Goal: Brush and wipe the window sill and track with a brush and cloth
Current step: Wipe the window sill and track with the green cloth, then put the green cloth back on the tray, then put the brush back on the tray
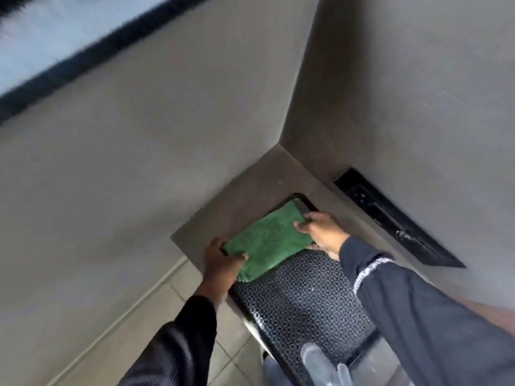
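Observation:
A folded green cloth [269, 240] lies at the far end of a black patterned tray [303, 299], which rests on a grey ledge [250, 190] in a wall corner. My left hand [223, 263] grips the cloth's near-left corner, together with the tray's edge. My right hand [320, 229] pinches the cloth's far-right corner at the tray's rim. Both arms wear dark sleeves. The window frame [83, 57] shows as a dark band at the top left, blurred. No brush is in view.
Grey walls meet in a corner above the ledge. A black slot-like fixture [395, 218] is set in the right wall. A clear plastic bottle top [317, 360] stands at the tray's near end. Tiled floor [195, 302] lies below on the left.

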Action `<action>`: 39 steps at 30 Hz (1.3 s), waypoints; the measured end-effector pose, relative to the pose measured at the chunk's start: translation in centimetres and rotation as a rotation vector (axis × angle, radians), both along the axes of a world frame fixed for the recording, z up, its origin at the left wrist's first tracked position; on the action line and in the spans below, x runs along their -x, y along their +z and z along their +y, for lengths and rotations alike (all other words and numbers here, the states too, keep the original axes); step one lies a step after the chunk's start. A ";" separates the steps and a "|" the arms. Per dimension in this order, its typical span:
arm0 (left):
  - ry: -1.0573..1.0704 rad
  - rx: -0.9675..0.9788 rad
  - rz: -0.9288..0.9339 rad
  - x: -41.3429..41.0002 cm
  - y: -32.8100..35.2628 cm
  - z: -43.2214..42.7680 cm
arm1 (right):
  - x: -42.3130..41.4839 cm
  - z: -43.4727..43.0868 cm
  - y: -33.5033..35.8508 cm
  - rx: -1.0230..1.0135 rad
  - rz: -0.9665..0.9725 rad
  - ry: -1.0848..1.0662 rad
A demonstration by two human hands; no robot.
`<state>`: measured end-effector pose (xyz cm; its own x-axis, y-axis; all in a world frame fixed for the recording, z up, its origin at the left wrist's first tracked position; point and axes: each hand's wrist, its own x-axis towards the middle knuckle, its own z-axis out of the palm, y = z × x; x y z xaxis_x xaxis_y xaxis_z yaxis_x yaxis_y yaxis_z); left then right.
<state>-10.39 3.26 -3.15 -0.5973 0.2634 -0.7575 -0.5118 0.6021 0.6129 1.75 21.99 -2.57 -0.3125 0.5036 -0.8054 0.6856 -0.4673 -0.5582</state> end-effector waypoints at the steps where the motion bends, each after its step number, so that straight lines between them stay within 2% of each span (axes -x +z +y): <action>1: -0.023 0.026 0.025 -0.1 -0.4 -0.1 | 0.2 0.2 -0.3 -0.052 -0.054 0.067; 4: -0.163 0.100 0.193 0.0 1.5 -0.4 | 1.2 1.0 1.5 -0.200 -0.095 0.099; 7: -0.181 0.016 0.403 0.6 7.6 0.1 | 2.7 2.0 7.2 -0.240 0.084 0.004; 12: -0.046 -0.552 0.523 2.8 23.4 0.8 | 8.5 2.0 21.0 -0.590 0.482 -0.005; 15: 0.012 -0.736 0.779 5.4 31.9 -0.1 | 12.6 1.0 28.4 -0.876 0.682 0.010; 17: 0.082 -0.655 1.048 7.9 34.9 -0.5 | 15.0 0.1 31.5 -1.102 0.718 0.124; 20: 0.156 -0.235 1.367 11.5 36.3 -0.9 | 18.3 -1.0 33.8 -1.367 0.686 0.409; 23: -0.099 0.177 1.372 13.3 34.4 -1.2 | 20.8 -1.1 34.4 -1.426 0.431 0.795; 25: -0.222 0.281 1.393 13.6 33.3 -1.3 | 21.2 -0.6 34.5 -1.543 0.259 0.973; 26: -0.249 0.302 1.422 13.4 32.9 -1.2 | 20.8 -0.3 34.6 -1.581 0.238 1.027; 29: -0.234 0.201 1.482 11.9 32.8 -1.3 | 18.6 -0.1 35.2 -1.543 0.288 1.108; 32: -0.158 -0.123 1.407 9.5 33.0 -1.8 | 14.7 0.6 35.4 -1.475 0.295 1.171; 33: -0.147 -0.254 1.332 8.3 32.6 -2.0 | 12.8 0.9 35.1 -1.397 0.310 1.174; 35: -0.130 -0.447 1.116 5.3 30.5 -2.5 | 8.6 1.6 33.8 -1.119 0.397 1.112; 36: -0.121 -0.485 1.023 3.4 28.8 -2.9 | 6.3 2.1 32.6 -0.953 0.449 1.041; 39: -0.038 -0.465 0.730 -2.3 21.7 -3.2 | -0.2 3.3 26.6 -0.529 0.443 0.736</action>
